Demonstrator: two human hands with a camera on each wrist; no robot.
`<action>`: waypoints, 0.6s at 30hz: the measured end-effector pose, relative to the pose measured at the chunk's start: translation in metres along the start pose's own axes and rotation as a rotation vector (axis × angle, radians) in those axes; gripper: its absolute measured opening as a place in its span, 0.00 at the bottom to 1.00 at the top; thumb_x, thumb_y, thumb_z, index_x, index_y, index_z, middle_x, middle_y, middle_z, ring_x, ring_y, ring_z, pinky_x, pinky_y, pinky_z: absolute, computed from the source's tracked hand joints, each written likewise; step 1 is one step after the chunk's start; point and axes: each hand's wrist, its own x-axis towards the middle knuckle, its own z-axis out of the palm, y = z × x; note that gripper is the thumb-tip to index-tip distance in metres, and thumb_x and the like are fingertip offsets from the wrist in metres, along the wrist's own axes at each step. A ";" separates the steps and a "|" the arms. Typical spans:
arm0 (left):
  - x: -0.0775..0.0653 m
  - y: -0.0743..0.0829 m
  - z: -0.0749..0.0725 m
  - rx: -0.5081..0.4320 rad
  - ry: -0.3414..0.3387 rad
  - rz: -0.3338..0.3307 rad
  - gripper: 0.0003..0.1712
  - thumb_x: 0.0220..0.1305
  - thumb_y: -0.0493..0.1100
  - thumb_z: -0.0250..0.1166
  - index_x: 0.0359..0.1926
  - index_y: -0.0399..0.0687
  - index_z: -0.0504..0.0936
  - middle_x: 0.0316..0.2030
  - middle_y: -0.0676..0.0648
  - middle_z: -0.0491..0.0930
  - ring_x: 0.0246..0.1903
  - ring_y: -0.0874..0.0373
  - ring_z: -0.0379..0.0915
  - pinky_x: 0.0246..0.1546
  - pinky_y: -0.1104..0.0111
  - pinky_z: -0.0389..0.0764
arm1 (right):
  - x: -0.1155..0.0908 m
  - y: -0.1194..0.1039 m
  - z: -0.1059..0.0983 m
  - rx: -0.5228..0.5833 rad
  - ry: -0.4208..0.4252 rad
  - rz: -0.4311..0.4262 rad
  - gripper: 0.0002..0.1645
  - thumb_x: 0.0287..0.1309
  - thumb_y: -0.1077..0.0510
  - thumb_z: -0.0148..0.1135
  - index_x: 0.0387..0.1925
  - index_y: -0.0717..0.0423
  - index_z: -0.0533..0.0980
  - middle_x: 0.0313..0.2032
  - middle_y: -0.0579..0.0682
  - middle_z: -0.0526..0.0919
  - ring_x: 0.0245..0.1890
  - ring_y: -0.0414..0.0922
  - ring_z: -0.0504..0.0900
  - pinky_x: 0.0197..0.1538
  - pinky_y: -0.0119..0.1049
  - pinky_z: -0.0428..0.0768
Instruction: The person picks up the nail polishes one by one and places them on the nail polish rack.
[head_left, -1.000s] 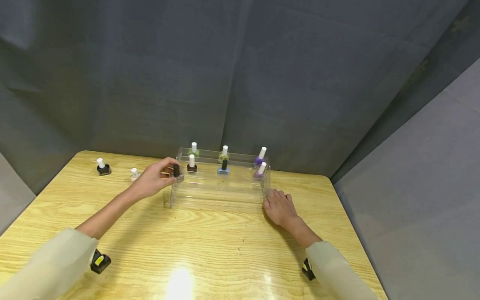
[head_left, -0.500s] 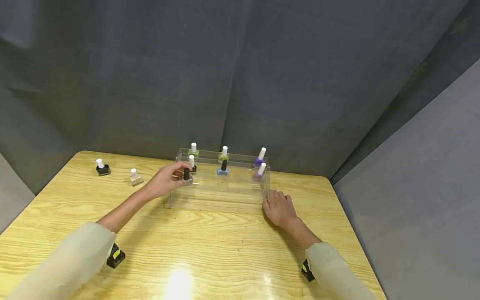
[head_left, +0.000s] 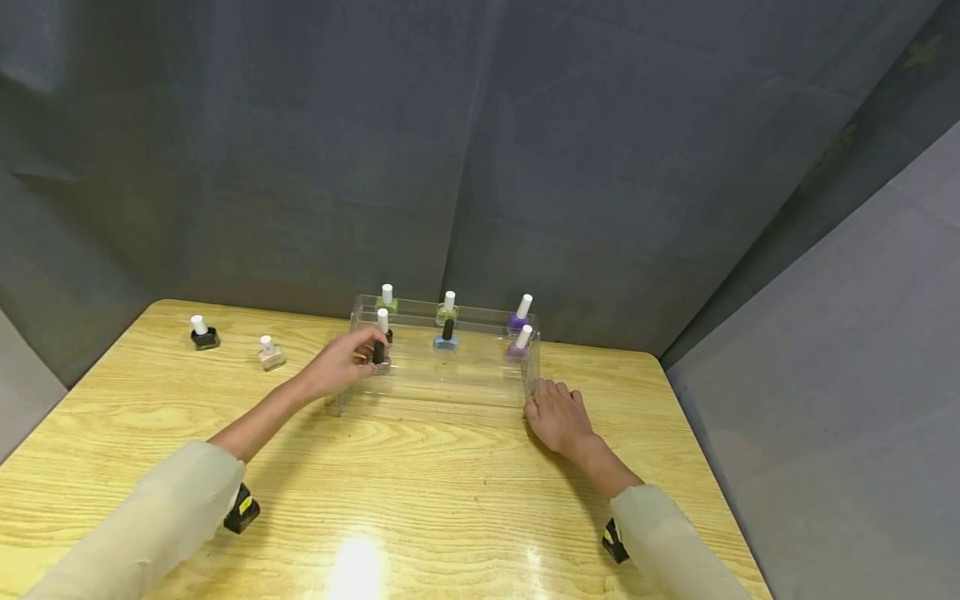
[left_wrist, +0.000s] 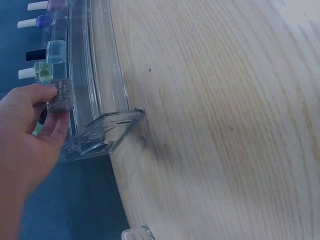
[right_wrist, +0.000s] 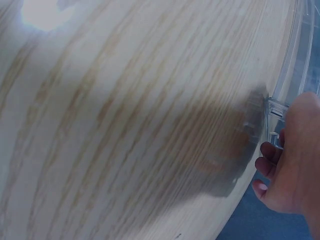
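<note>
My left hand [head_left: 341,362] pinches a nail polish bottle [left_wrist: 61,96] with grey glitter polish and a black cap. The bottle sits upright at the left end of a lower step of the clear acrylic tiered rack [head_left: 442,386], in front of a dark polish bottle [head_left: 383,321] with a white cap. At the rack's right end, my right hand [head_left: 558,417] grips its side panel, fingers curled. On the upper steps stand two green bottles [head_left: 446,313], a light blue bottle [head_left: 446,342] with a black cap, a violet bottle [head_left: 518,321] and a lilac bottle [head_left: 517,350].
Left of the rack on the wooden table [head_left: 420,483] stand a black polish bottle [head_left: 205,338] and a beige polish bottle [head_left: 272,358], both white-capped. A dark grey curtain [head_left: 375,167] hangs behind the table, and a lighter panel [head_left: 840,375] is at the right.
My left hand has moved right with the glitter bottle, from beside the rack's left end to over its lower step. My right hand keeps its place at the rack's right side.
</note>
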 end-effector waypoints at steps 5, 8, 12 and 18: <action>0.000 0.006 0.000 0.015 -0.021 -0.032 0.19 0.51 0.22 0.61 0.44 0.39 0.72 0.45 0.38 0.74 0.42 0.45 0.74 0.42 0.59 0.77 | 0.000 -0.001 -0.001 -0.004 -0.010 0.006 0.15 0.67 0.48 0.32 0.28 0.52 0.59 0.28 0.48 0.63 0.32 0.48 0.60 0.36 0.44 0.56; 0.003 -0.008 0.003 0.047 -0.019 -0.024 0.19 0.51 0.23 0.61 0.42 0.43 0.73 0.44 0.42 0.74 0.41 0.49 0.74 0.40 0.61 0.78 | 0.000 0.000 0.000 -0.008 -0.012 0.006 0.15 0.67 0.47 0.32 0.29 0.52 0.59 0.28 0.48 0.63 0.32 0.49 0.60 0.36 0.44 0.56; 0.004 -0.007 0.005 0.078 -0.026 -0.020 0.19 0.50 0.23 0.61 0.41 0.44 0.73 0.45 0.43 0.75 0.41 0.50 0.75 0.39 0.61 0.78 | 0.000 0.001 0.000 -0.009 -0.013 0.003 0.16 0.67 0.47 0.32 0.29 0.52 0.59 0.28 0.48 0.63 0.32 0.49 0.61 0.35 0.45 0.56; 0.003 -0.003 0.006 0.078 -0.061 -0.036 0.18 0.52 0.22 0.59 0.41 0.44 0.71 0.46 0.41 0.74 0.43 0.47 0.74 0.40 0.59 0.78 | 0.000 -0.001 -0.001 -0.004 -0.020 0.009 0.16 0.67 0.47 0.31 0.29 0.51 0.59 0.28 0.47 0.63 0.32 0.48 0.60 0.35 0.44 0.56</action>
